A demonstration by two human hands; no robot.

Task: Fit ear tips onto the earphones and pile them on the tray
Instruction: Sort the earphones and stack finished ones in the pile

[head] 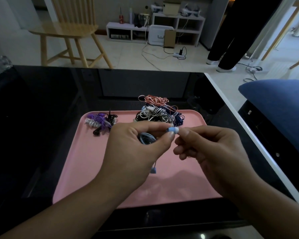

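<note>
Above the pink tray (86, 169), my left hand (136, 152) grips a coiled light-blue earphone cable (146, 138) and pinches its blue earbud (171, 130) between thumb and forefinger. My right hand (209, 149) pinches a pale ear tip (177, 130) against the earbud's end. A small blue piece of the cable (153, 170) dangles below my left hand. A big tangle of earphones (158, 112) in white, black, orange and dark blue lies at the tray's far right. A smaller purple, white and black bundle (100, 122) lies at the far left.
The tray rests on a glossy black table (33, 135) with a white edge on the right. A blue cushion (280, 104) sits to the right. Beyond the table are a wooden chair (71, 30), a white shelf (155, 26), floor cables and a standing person's legs (228, 49).
</note>
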